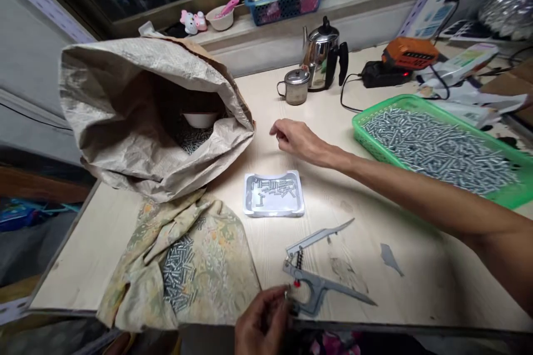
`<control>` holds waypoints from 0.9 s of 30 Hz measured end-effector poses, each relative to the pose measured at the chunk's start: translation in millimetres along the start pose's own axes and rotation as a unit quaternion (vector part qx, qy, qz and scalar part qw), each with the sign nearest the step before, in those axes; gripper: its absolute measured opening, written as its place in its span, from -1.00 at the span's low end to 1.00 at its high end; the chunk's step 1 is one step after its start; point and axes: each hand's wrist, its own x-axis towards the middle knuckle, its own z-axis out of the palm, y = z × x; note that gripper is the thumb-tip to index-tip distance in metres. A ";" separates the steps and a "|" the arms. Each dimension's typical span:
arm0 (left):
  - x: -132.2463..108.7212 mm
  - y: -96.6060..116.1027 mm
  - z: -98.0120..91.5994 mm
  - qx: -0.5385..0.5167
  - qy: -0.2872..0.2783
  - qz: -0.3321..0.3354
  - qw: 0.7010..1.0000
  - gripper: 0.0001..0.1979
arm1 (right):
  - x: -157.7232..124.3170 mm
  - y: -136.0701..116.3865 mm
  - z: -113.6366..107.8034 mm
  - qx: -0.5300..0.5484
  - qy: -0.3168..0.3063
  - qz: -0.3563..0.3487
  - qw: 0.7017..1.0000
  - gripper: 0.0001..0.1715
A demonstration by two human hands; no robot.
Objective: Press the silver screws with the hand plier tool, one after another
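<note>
At the table's front edge, my left hand [263, 319] pinches a small metal piece [287, 293] between thumb and finger, close beside the grey hand pliers [318, 283]. The pliers lie with their jaws spread, a coil spring between the arms. My right hand [297, 140] reaches over the table's middle, fingers curled inward; whether they hold anything is hidden. Below it sits a clear plastic tray [272, 208] with several small metal pins [278, 186]. To the left, a patterned cloth [225, 266] bears a heap of similar metal pieces [180, 274].
A large paper sack [195, 169] gapes at left, with a white bowl [200, 120] on metal pieces inside. On the right is a green basket [383, 108] full of metal pins. A lidded cup [296, 91], a kettle [322, 55] and a charging battery [410, 52] stand behind.
</note>
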 end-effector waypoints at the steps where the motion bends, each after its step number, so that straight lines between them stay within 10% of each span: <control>1: 0.0 0.7 -0.2 -0.003 -0.001 0.014 1.000 -0.55 | -12.9 -10.0 -1.0 0.040 0.003 -0.018 0.999 -0.64; 12: 5.2 14.0 -6.0 -0.043 -0.022 0.065 0.997 -0.63 | -152.7 -79.0 -46.2 -0.011 -0.100 -0.081 0.992 -0.70; 18: 17.0 8.4 -4.5 0.019 -0.047 0.084 0.995 -0.68 | -266.8 -83.4 0.0 -0.006 -0.159 -0.036 0.987 -0.68; 27: 18.7 10.8 4.7 0.077 -0.045 0.115 0.989 -0.73 | -286.3 -85.1 22.5 -0.009 -0.120 -0.049 0.991 -0.83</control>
